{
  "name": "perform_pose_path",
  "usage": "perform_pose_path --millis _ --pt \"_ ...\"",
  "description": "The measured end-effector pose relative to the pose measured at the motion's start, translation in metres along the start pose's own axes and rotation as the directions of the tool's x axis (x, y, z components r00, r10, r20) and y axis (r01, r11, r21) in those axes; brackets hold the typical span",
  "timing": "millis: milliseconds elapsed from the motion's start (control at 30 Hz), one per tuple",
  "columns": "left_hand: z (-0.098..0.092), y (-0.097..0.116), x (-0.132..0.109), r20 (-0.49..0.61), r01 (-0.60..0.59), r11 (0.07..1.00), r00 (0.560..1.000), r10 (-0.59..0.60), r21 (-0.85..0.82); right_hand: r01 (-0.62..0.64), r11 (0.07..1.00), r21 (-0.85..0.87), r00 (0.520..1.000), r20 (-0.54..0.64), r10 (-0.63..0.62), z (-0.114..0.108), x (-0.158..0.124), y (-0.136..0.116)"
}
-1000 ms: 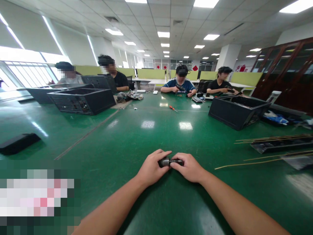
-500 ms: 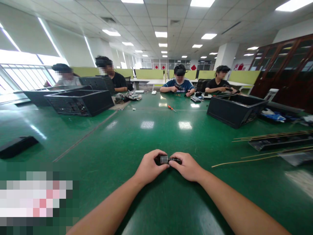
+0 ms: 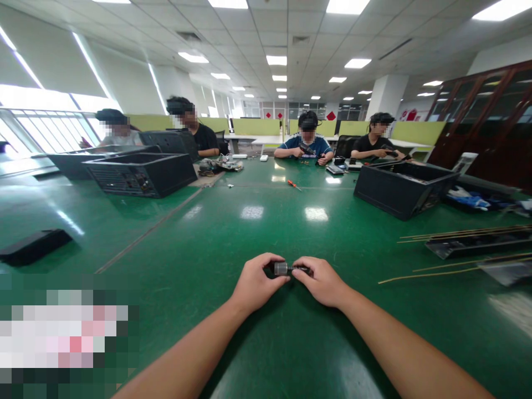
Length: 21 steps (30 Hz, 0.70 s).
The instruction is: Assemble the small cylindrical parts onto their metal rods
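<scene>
Above the green table, my left hand curls its thumb and fingers around a short grey cylinder with dark ends. To its right, my right hand pinches a slim black ribbed piece that points toward the cylinder. A thin dark shaft shows between the two hands, in line with both pieces. Whether the pieces are joined I cannot tell. Fingers hide the cylinder's left end and much of the black piece.
Black computer cases stand at far left, another case at right. An orange screwdriver lies mid-table. Thin brown sticks and a dark tray lie at right. A black block rests at left. Several people sit opposite.
My right hand has shifted slightly right with the black piece, so more of the thin shaft shows between my hands. My left hand keeps its grip; the view has turned a little left.
</scene>
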<state>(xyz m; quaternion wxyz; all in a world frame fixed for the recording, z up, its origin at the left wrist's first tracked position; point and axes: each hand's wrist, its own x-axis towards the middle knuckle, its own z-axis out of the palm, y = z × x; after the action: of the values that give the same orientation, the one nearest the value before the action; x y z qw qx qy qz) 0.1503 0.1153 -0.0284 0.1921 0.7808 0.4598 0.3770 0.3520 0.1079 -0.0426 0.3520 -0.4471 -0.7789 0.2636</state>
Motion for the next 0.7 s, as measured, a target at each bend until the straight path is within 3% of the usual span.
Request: perform_pose_path --millis 700 --pt "0.0011 -0.0038 -0.0007 0.002 -0.023 1.000 1.000 0.023 0.002 0.011 1.000 -0.014 1.000 0.003 -0.011 -0.0010 -0.0005 -0.0011"
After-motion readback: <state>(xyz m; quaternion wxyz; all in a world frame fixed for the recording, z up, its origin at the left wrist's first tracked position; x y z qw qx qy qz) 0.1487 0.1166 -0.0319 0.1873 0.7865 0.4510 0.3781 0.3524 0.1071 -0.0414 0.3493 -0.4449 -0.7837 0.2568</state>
